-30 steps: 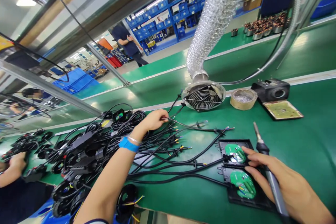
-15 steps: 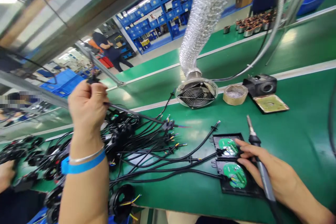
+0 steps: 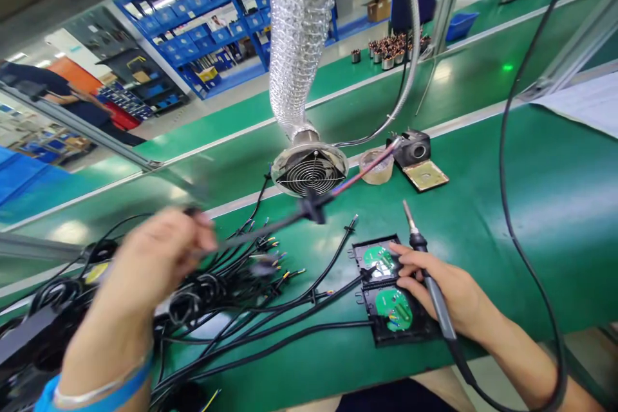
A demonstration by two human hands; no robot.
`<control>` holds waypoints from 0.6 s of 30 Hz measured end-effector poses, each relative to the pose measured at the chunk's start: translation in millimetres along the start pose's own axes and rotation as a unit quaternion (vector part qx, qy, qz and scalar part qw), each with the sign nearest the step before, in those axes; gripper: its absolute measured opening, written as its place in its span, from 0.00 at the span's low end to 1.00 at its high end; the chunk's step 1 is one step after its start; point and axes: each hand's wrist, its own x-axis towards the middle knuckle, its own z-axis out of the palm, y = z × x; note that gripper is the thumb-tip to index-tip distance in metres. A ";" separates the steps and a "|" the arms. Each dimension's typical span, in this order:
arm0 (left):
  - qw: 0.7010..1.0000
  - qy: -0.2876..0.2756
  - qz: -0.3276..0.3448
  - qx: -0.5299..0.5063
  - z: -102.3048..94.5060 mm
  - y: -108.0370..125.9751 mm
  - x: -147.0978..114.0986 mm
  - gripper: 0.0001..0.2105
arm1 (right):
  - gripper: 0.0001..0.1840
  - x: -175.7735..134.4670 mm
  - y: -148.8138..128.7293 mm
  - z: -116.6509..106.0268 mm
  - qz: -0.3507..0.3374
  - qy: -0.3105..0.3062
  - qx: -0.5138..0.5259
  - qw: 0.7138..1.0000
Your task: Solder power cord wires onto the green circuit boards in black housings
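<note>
My left hand (image 3: 168,251), smeared by motion, is closed on a black cable (image 3: 277,225). The cable's free end, with a dark grommet (image 3: 313,206) and red and blue wires, sticks out rightward in front of the fume fan. A soldering iron (image 3: 437,299) rests in my right hand (image 3: 449,283), its tip pointing up and away. Fingertips of that hand touch the right edge of the upper black housing, which holds a green circuit board (image 3: 381,257). Just below lies a second housing with a green circuit board (image 3: 393,309); black cables run into both from the left.
A fume fan (image 3: 311,174) hangs from a silver duct (image 3: 302,32). Behind the housings are a tape roll (image 3: 376,170) and an iron stand (image 3: 412,148). Black cables (image 3: 251,270) pile up at left. The iron's cord (image 3: 512,225) loops at right.
The view has swung right. My left hand has come lower, and the cable end now reaches up across the fan's front. My right hand stays at the upper housing with the iron.
</note>
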 end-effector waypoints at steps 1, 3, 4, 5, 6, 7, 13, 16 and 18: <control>0.982 -0.185 0.008 0.023 12.5 -0.3 -9.4 0.18 | 0.15 0.8 -0.6 0.0 0.000 0.005 0.000 1.000; 0.910 -0.407 0.038 0.065 36.6 -1.0 -26.9 0.15 | 0.14 2.0 -1.9 0.2 0.001 0.021 0.003 1.000; 0.882 -0.461 0.056 0.079 47.1 -1.3 -33.7 0.14 | 0.14 2.4 -2.5 0.3 0.004 0.028 0.004 1.000; 0.867 -0.485 0.069 0.090 56.4 -1.5 -38.8 0.14 | 0.14 2.7 -3.1 0.4 0.009 0.035 0.005 0.999; 0.864 -0.488 0.079 0.100 64.5 -1.4 -42.2 0.14 | 0.15 3.0 -3.8 0.5 0.015 0.043 0.009 0.999; 0.867 -0.476 0.088 0.114 71.8 -1.1 -44.3 0.15 | 0.16 3.3 -4.5 0.5 0.022 0.048 0.014 0.998; 0.917 -0.279 0.137 0.249 102.5 10.4 -39.0 0.15 | 0.14 6.6 -9.8 -4.2 0.036 0.098 0.043 0.994; 0.946 -0.129 0.114 0.273 90.3 25.2 -28.8 0.15 | 0.15 6.1 -9.6 -6.7 0.060 0.132 0.070 0.987; 0.948 0.044 0.101 0.297 70.7 38.3 -26.1 0.18 | 0.15 4.9 -8.3 -6.8 0.076 0.132 0.086 0.985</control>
